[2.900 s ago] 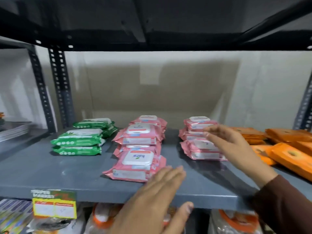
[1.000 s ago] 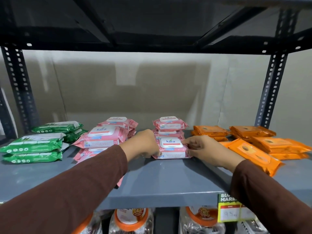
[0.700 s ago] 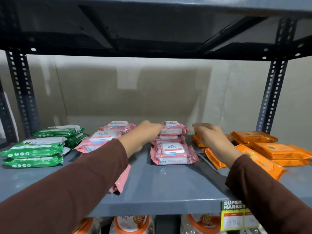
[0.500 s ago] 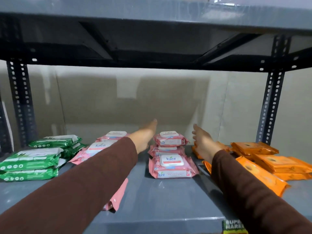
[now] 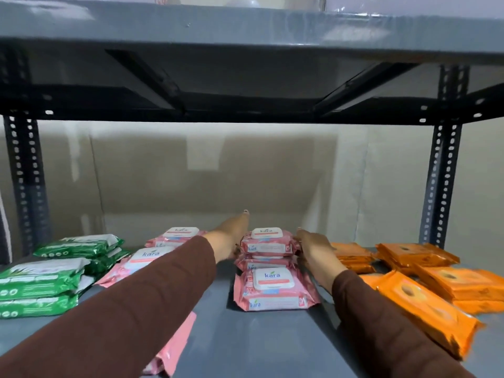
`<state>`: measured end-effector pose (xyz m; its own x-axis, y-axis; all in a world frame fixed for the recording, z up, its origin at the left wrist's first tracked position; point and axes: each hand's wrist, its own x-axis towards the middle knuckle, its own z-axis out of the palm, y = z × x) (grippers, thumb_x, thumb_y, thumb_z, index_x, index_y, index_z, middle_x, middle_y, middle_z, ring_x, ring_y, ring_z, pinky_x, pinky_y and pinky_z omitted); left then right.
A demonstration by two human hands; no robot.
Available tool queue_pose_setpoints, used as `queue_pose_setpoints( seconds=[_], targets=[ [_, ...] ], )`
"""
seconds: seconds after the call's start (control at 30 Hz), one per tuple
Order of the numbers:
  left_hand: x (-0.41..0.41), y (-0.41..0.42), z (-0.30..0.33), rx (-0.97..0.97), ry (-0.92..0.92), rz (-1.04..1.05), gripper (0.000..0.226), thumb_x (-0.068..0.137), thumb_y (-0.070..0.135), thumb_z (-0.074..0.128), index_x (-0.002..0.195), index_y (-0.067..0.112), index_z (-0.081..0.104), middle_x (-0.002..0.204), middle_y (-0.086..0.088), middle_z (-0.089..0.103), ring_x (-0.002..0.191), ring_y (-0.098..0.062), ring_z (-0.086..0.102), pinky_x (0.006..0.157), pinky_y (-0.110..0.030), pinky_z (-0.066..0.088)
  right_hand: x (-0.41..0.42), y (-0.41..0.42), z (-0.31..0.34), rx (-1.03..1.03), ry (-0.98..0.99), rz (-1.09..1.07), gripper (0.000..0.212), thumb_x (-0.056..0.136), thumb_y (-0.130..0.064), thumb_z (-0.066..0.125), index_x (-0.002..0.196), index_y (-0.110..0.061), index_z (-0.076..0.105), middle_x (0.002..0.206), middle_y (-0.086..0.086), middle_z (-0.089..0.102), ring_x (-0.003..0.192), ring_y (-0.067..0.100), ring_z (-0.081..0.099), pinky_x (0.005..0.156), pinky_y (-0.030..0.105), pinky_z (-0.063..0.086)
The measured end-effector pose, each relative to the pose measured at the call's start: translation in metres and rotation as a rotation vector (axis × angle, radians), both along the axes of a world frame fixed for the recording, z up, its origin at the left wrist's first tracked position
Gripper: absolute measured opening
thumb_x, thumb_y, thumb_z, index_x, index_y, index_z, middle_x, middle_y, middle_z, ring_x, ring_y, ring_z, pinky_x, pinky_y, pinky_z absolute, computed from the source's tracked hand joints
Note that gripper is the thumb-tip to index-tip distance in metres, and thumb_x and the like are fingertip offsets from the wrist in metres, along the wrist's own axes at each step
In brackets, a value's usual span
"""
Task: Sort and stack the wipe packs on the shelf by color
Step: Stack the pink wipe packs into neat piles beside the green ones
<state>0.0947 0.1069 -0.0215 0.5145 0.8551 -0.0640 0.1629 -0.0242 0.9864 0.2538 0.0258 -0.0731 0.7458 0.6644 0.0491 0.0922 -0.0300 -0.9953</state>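
On the grey shelf (image 5: 259, 345), green wipe packs (image 5: 54, 271) are stacked at the left. Pink packs (image 5: 152, 257) lie beside them, partly hidden by my left sleeve. In the middle, one pink pack (image 5: 272, 290) lies in front of a rear pink stack (image 5: 270, 244). Orange packs (image 5: 425, 293) spread over the right side. My left hand (image 5: 231, 236) lies along the rear stack's left side with its fingers stretched toward the back. My right hand (image 5: 313, 246) touches that stack's right end. Whether it grips is unclear.
Another pink pack (image 5: 174, 347) hangs over the shelf's front edge under my left sleeve. The upper shelf (image 5: 245, 28) sits low overhead. Perforated uprights stand at the left (image 5: 24, 186) and right (image 5: 441, 186). A cardboard-coloured wall closes the back.
Both hands left the front pink pack and reached back to either side of the rear pink stack. The camera moved closer and lower, so the upper shelf fills more of the view.
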Motion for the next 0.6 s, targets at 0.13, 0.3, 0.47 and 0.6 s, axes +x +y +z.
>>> queue_pose_setpoints(
  seconds=[0.13,0.3,0.47,0.6],
  targets=[
    [-0.003,-0.008,-0.003,-0.046,0.064,-0.019,0.062,0.098,0.062,0.022,0.13,0.014,0.045,0.041,-0.005,0.06,0.029,-0.016,0.057,0.034,-0.016,0.044,0.0,0.006,-0.007,-0.061,0.044,0.111,0.064,0.095,-0.06,0.034,0.093,-0.011,0.075,0.089,0.011,0.079,0.087,0.031,0.075,0.093,0.043,0.056],
    [-0.002,-0.008,-0.001,-0.148,0.118,-0.024,0.068,0.09,0.074,0.019,0.076,0.014,0.049,0.06,-0.006,0.059,0.032,-0.016,0.054,0.051,-0.022,0.037,0.008,0.007,-0.011,-0.072,0.057,0.226,0.083,0.084,-0.08,0.029,0.098,-0.017,0.081,0.097,0.009,0.08,0.091,0.033,0.076,0.097,0.045,0.055],
    [0.001,-0.01,-0.005,-0.184,0.125,-0.04,0.068,0.088,0.075,0.022,0.078,0.016,0.053,0.058,-0.003,0.062,0.043,-0.017,0.057,0.057,-0.022,0.043,0.007,0.005,-0.01,-0.077,0.033,0.22,0.079,0.09,-0.075,0.027,0.097,-0.017,0.08,0.096,0.009,0.08,0.092,0.033,0.076,0.098,0.046,0.054],
    [0.001,-0.026,0.006,-0.118,0.184,-0.063,0.082,0.087,0.076,0.021,0.132,0.013,0.05,0.123,-0.017,0.064,0.113,-0.03,0.061,0.104,-0.036,0.04,-0.002,-0.004,-0.002,-0.08,0.054,0.24,0.076,0.097,-0.068,0.025,0.097,-0.014,0.079,0.093,0.011,0.08,0.091,0.033,0.076,0.097,0.045,0.055]
  ],
)
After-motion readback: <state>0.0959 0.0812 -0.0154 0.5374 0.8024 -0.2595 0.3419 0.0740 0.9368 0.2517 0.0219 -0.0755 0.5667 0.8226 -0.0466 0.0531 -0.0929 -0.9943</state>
